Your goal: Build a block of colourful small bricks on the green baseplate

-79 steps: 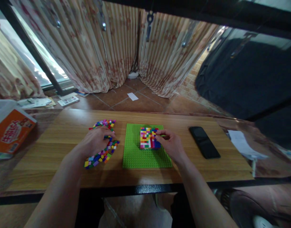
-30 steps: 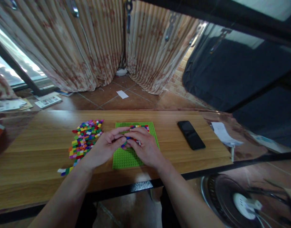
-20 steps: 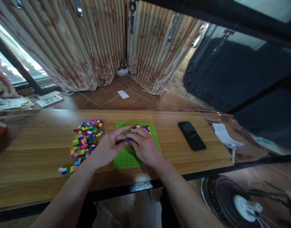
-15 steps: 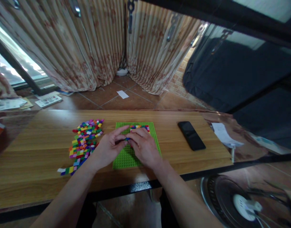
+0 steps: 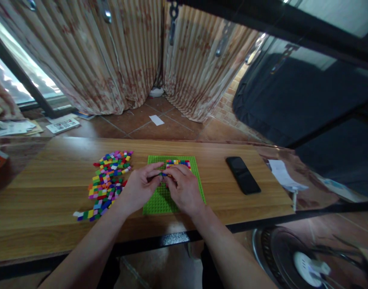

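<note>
My left hand [image 5: 141,185] and my right hand [image 5: 184,188] meet over a green studded baseplate [image 5: 161,202]. Thumbs and forefingers of both are pinched around a small dark blue building brick [image 5: 164,174], mostly covered by the fingertips. Rows of multicoloured bricks [image 5: 178,162] are fixed on the upper right part of the baseplate, partly hidden under my right hand. Left of my left hand lies a loose pile of coloured bricks [image 5: 107,182], with several lined up at its lower end.
The wooden table [image 5: 60,180] carries a black phone [image 5: 243,175] on the right. White paper [image 5: 282,174] lies beyond the table's right end. A round dark object with a white power strip [image 5: 310,268] sits below on the right. Curtains [image 5: 124,60] hang behind.
The view has shifted slightly. Both hands stay together over the baseplate, with the fingertips moved only a little around the blue brick.
</note>
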Motion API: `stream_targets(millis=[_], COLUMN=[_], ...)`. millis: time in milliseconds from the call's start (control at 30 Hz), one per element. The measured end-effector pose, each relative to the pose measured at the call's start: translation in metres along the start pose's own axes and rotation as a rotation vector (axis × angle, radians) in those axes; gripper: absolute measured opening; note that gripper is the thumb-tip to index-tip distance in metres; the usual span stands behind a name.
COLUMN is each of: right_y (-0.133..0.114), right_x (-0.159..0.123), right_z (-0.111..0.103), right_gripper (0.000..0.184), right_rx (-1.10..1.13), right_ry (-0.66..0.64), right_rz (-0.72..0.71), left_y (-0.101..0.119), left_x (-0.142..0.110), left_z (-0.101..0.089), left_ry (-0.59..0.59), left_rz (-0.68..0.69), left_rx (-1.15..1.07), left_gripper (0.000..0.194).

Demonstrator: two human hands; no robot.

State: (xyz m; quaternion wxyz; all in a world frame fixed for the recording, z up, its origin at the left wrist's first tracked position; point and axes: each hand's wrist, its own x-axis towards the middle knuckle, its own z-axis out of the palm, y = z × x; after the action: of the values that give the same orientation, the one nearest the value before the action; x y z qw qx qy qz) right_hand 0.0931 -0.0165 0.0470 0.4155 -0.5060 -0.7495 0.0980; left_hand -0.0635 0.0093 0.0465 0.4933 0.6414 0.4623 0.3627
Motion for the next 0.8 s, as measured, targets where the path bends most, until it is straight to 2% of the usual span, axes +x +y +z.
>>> stream_targets(millis=[133,233,300,467,633,800], right_y=[0.002,0.011,0.019,0.031,0.032,0.036], right_x=[0.004,0.005,0.005,0.000,-0.002,-0.004], right_z=[-0.008,-0.020,-0.027,-0.035,-0.031,-0.025], right_gripper=[0.011,0.020,0.024,0.017,0.015,0.014], right_rx=[0.088,0.134,0.129,0.097,0.053,0.015], right_ry=[0.081,0.136,0.114,0.054,0.016,0.013], right_rz=[0.125,0.197,0.192,0.195,0.126,0.209], left_y=[-0.004,-0.007,-0.009,-0.012,-0.013,-0.016], left_x=[0.003,0.005,0.007,0.009,0.009,0.009], left_z=[-0.004,-0.008,-0.009,-0.008,-0.008,-0.009], left_ry=[0.058,0.097,0.118,0.126,0.111,0.120], left_rz=[-0.041,-0.046,-0.047,-0.069,-0.071,-0.062], left_rx=[-0.069,-0.082,-0.073,-0.070,-0.074,-0.067], left_gripper=[0.042,0.039,0.038,0.039,0.039,0.035])
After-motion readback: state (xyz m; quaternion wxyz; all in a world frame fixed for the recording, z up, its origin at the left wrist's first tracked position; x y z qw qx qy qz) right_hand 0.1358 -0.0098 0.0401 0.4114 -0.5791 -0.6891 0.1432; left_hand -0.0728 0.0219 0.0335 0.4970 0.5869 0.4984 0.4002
